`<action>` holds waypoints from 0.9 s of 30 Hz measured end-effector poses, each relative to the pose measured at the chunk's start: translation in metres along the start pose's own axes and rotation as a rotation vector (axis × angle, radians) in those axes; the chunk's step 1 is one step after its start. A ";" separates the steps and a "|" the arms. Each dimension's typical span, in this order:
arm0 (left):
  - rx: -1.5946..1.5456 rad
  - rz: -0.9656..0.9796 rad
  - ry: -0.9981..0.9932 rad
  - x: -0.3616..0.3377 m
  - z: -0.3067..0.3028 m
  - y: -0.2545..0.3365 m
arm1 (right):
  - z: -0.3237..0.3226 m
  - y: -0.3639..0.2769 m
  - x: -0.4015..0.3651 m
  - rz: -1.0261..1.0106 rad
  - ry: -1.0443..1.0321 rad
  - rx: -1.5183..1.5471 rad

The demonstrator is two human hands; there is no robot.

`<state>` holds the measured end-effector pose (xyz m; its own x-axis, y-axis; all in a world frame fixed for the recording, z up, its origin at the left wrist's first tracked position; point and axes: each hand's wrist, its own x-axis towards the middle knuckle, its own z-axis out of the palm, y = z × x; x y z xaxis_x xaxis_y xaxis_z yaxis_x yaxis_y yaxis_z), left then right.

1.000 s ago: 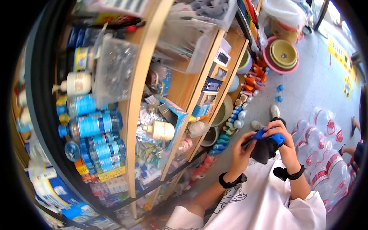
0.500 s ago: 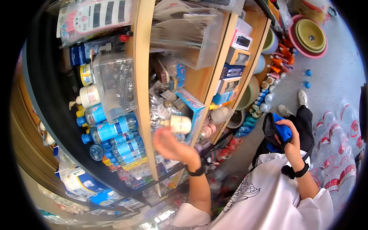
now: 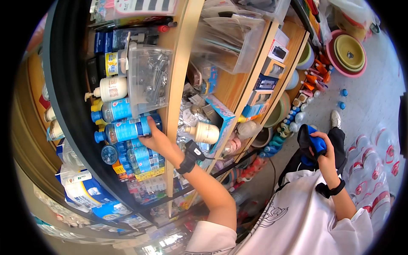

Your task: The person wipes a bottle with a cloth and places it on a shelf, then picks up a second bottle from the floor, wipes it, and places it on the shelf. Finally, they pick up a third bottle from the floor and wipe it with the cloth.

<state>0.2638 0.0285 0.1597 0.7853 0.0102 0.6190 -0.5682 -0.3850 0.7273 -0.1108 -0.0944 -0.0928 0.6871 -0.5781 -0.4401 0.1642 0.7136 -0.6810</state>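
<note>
My left hand (image 3: 158,139) reaches into the shelf, its fingers closed around the base end of a clear bottle with a blue label and blue cap (image 3: 124,129). Similar blue-labelled bottles (image 3: 144,158) lie close beside it. Along the same row stand a cream pump bottle (image 3: 114,88) and a clear plastic bin of metal pieces (image 3: 149,78). At my other side, my right hand (image 3: 327,153) grips a black and blue fabric item (image 3: 307,142), held in front of my legs. Its exact kind is unclear. Both wrists carry black bands.
Wooden shelf boards (image 3: 183,55) separate the rows. Another cream pump bottle (image 3: 205,133) stands on the neighbouring shelf beneath my left forearm. Stacked basins (image 3: 347,49) sit on the floor, and wrapped water bottles (image 3: 376,170) stand to my right.
My left hand has moved from in front of the neighbouring shelf's pump bottle to the blue-labelled bottle and closed on it. My right hand keeps its hold. The view has shifted slightly.
</note>
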 end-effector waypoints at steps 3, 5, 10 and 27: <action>-0.089 0.026 0.016 -0.006 0.001 0.002 | -0.007 0.007 -0.001 -0.014 -0.030 -0.052; -0.092 0.041 0.007 -0.011 0.000 0.005 | -0.006 0.011 -0.001 -0.011 -0.025 -0.041; -0.114 0.025 -0.077 -0.013 0.005 0.014 | -0.004 0.011 0.001 -0.006 -0.017 -0.066; -0.086 0.051 0.079 -0.030 0.023 0.028 | -0.005 0.031 0.011 -0.006 -0.029 -0.075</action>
<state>0.2306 -0.0040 0.1545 0.7349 0.0669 0.6749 -0.6285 -0.3066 0.7148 -0.1018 -0.0808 -0.1215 0.7070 -0.5696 -0.4193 0.1156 0.6779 -0.7260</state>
